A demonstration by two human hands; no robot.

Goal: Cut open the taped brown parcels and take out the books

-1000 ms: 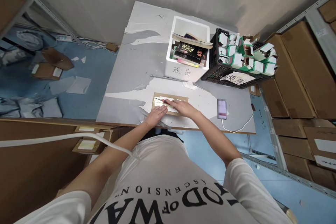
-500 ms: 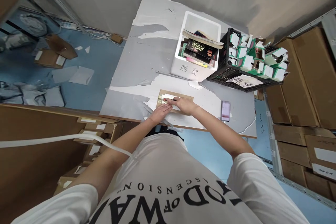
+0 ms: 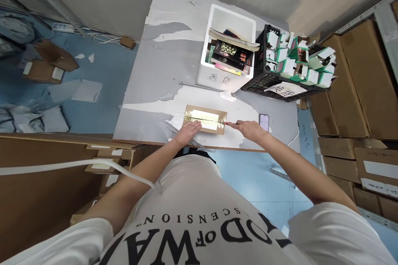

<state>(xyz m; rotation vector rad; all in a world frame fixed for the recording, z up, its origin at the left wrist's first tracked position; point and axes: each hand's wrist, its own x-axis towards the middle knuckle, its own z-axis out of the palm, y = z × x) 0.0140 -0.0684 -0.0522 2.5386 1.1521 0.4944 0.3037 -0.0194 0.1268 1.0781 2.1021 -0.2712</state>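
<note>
A small cardboard box (image 3: 221,112) with shiny tape and white labels lies on the table near its front edge. A dark slit runs lengthwise along its top. My left hand (image 3: 188,131) lies on the box's left front part, fingers stretched out and flat. At the box's right end, my right hand (image 3: 251,129) is closed around a red and black box cutter (image 3: 231,124). The cutter's red front end is at the box's right edge; its blade is too small to make out.
Behind the box stand a white foam bin (image 3: 225,82) of books and a black crate (image 3: 261,87) of green-and-white cartons. A phone (image 3: 264,122) lies to the right on the table (image 3: 174,62). Stacked cardboard boxes (image 3: 357,78) flank the right side. A white cable (image 3: 77,167) crosses at left.
My right hand has moved right with the box cutter, from the box's left part to its right end. A dark slit now shows along the top. My left hand stays on the box.
</note>
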